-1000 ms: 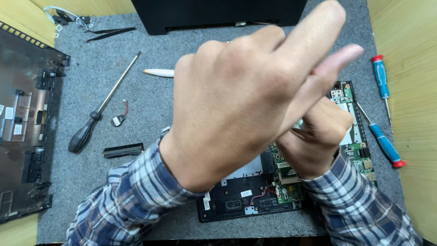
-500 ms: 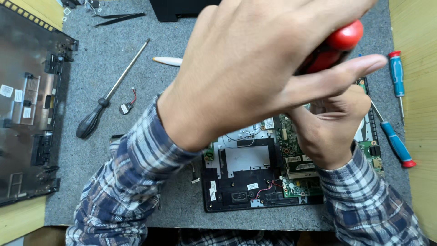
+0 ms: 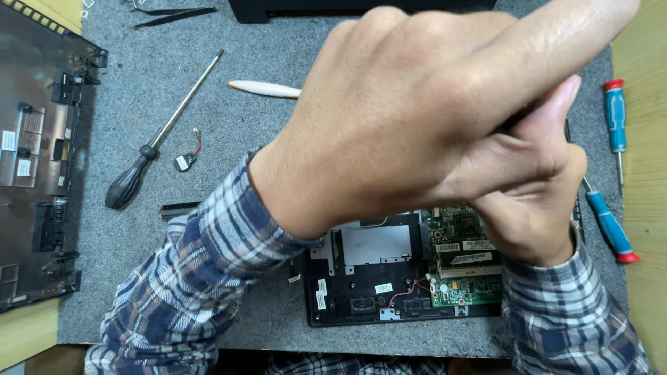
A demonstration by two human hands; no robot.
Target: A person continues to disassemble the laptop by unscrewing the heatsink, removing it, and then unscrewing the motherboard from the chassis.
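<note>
A grey felt mat (image 3: pixel 264 139) is laid over a wooden bench. An opened laptop base (image 3: pixel 389 278) with black frame, silver plate and green circuit board is seen near the mat's front edge, under both hands. The left hand (image 3: pixel 417 118) is curled tightly above the right hand (image 3: pixel 531 201); whatever is gripped cannot be told

Grey felt mat (image 3: pixel 278 139). Blue-white plaid sleeves (image 3: pixel 201 278). Green circuit board (image 3: pixel 465 264) in black laptop base (image 3: pixel 347 305). Black-handled screwdriver (image 3: pixel 128 184), silver shaft. Two blue screwdrivers (image 3: pixel 615 118), red caps. White spudger (image 3: pixel 264 88). Black cover (image 3: pixel 35 160) left. Yellow wood tabletop (image 3: pixel 643 208).
</note>
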